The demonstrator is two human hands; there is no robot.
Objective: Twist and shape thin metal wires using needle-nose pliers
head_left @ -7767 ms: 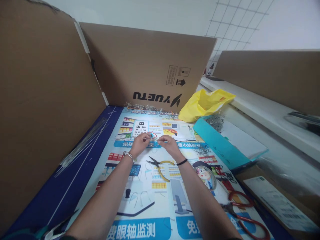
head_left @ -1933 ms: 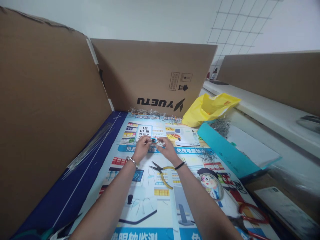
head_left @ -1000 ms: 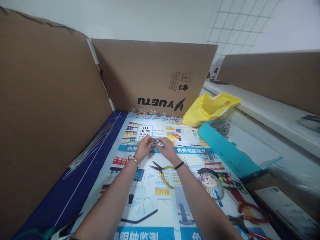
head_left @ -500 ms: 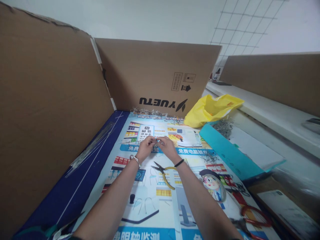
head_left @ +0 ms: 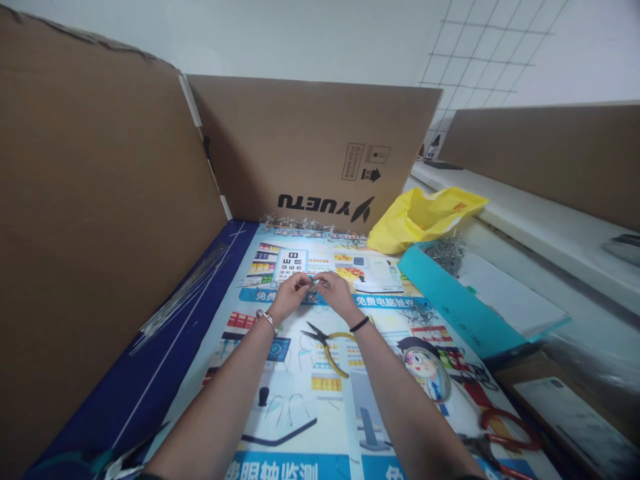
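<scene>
My left hand (head_left: 291, 293) and my right hand (head_left: 334, 293) meet over the printed sheet, thumbs and fingertips pinched together. Between them is a small piece of silvery bent wire (head_left: 313, 294), mostly hidden by the fingers; its exact shape is too small to tell. Both hands seem to grip it. Nearer to me, below the hands, lie pliers (head_left: 327, 347) with yellow handles, jaws apart and pointing left. One yellow handle reaches to my right forearm. Clippings of thin wire (head_left: 421, 312) lie to the right of my right hand.
Cardboard panels (head_left: 320, 133) stand at the back and left. Straight wires (head_left: 183, 297) lie on the blue strip at left. A wire pile (head_left: 445, 255) sits by a turquoise box (head_left: 465, 310), near a yellow bag (head_left: 423, 217). Red-handled cutters (head_left: 507, 433) lie front right.
Both hands stay in nearly the same place, with the fingers shifting slightly around the wire. The wire below the fingertips shows a little more. The pliers have not moved.
</scene>
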